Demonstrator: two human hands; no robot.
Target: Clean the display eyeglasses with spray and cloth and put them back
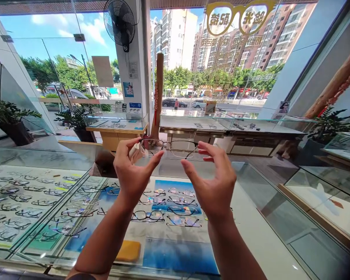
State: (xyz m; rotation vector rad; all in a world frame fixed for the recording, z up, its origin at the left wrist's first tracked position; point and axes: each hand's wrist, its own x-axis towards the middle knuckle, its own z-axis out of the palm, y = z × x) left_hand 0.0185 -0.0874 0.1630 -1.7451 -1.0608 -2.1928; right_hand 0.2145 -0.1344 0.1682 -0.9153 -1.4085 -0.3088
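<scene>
A pair of eyeglasses (pixel 167 146) with a dark upper rim and clear lenses is held up in front of me, above the glass counter. My left hand (pixel 134 165) grips its left end between fingers and thumb. A crumpled white cloth (pixel 137 153) is tucked in the same hand, beside the left lens. At the other end, my right hand (pixel 214 175) has its index fingertip at the hinge corner, its thumb lower down near the temple. Beneath both hands, several eyeglasses (pixel 181 210) lie in rows in the display case.
A yellow case (pixel 128 251) lies below my left forearm, near a blue mat (pixel 177 254). Left of me, another glass case (pixel 23 194) holds more spectacles. A brown box-like object (pixel 103 163) stands behind my left hand. Further glass counters (pixel 192 124) line the window.
</scene>
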